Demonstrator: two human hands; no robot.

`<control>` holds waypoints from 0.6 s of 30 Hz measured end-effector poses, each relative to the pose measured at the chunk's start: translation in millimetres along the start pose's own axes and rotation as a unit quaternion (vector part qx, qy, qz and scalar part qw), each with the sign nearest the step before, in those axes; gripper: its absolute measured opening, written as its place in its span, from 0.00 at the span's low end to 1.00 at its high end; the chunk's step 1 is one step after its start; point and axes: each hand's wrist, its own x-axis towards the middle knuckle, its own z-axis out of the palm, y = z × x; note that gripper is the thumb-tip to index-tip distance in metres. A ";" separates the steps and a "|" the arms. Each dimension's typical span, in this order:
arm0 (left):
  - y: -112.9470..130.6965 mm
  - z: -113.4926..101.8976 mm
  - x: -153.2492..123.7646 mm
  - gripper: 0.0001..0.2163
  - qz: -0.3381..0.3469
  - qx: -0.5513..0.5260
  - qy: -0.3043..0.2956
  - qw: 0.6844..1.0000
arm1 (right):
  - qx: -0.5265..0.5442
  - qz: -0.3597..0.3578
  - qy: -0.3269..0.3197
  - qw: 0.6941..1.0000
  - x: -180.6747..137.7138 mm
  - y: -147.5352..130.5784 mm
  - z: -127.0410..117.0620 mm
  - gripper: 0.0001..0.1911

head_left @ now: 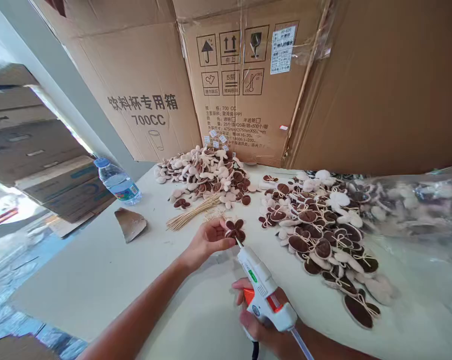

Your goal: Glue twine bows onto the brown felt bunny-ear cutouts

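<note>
My left hand [206, 239] pinches a small brown felt flower [236, 228] with pale edges, held just above the white table. In my right hand [261, 322] is a white hot glue gun [261, 277] with an orange trigger, and a clear glue stick sticks out of its back. The gun's nozzle touches or nearly touches the flower's lower petal; I cannot tell which. Just beyond my left hand lies a bundle of thin tan strings [193, 212]. A heap of loose felt flower pieces [206, 172] rises behind it.
To the right spreads a large pile of brown and cream felt pieces with tied bows [323, 235], next to a clear plastic bag [417, 200]. A water bottle [118, 182] and a torn cardboard scrap [130, 224] sit at left. Big cardboard boxes [146, 65] wall off the back.
</note>
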 end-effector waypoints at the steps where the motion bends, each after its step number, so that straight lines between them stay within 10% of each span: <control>1: 0.6 0.9 -1.4 0.15 -0.001 -0.003 -0.003 1.000 | 0.004 0.005 -0.010 1.000 -0.1 -1.4 -0.5 0.21; 18: -1.3 0.4 -5.3 0.17 -0.008 -0.038 -0.028 0.999 | 0.003 0.043 -0.045 0.998 0.9 -14.3 -3.5 0.21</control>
